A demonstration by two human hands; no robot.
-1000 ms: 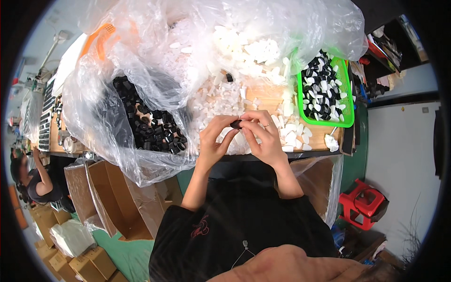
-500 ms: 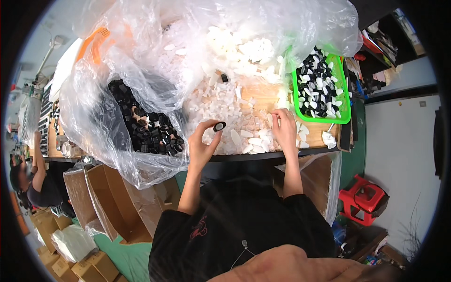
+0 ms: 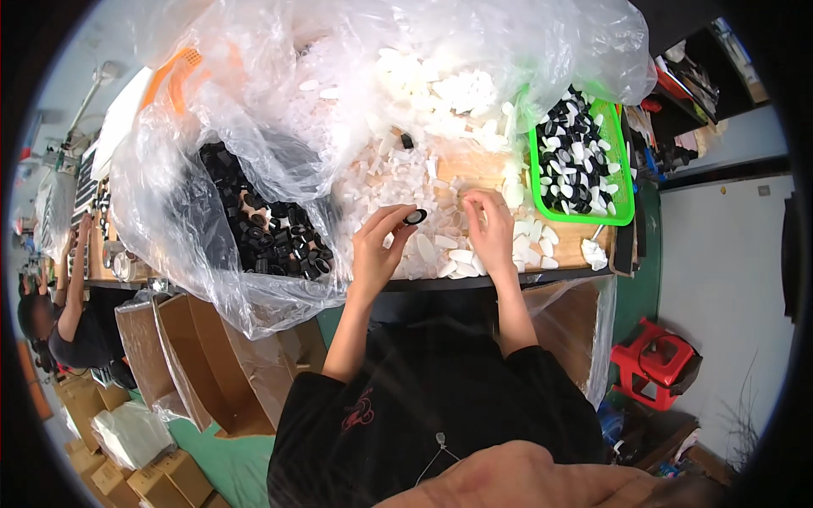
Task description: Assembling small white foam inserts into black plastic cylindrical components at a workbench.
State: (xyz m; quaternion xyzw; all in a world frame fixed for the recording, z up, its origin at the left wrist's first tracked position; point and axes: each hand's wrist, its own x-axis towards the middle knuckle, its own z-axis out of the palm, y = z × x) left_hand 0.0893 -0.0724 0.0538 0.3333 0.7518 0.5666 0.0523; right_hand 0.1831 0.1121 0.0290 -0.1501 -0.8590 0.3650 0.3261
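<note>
In my left hand (image 3: 377, 250), a small black oval cap (image 3: 415, 217) with a pale inside is pinched between the fingertips, held over the worktop. My right hand (image 3: 493, 233) is to its right, with thumb and fingers drawn together above some loose clear pieces; what they pinch, if anything, is too small to make out. Between and beyond the hands spreads a heap of small translucent pieces (image 3: 381, 186). Flat white oval pieces (image 3: 461, 256) lie close to the table's front edge, below the right hand.
A clear plastic bag (image 3: 161, 212) of black caps (image 3: 279, 241) lies open at left. The green basket (image 3: 628, 173) at right holds black and white pieces. Plastic sheeting (image 3: 576, 42) covers the back. Cardboard boxes (image 3: 229, 364), a red stool (image 3: 652, 364) and a person (image 3: 80, 326) are farther off.
My left hand has moved right and slightly up with the black cap, which has tilted. My right hand has shifted left, nearer to it.
</note>
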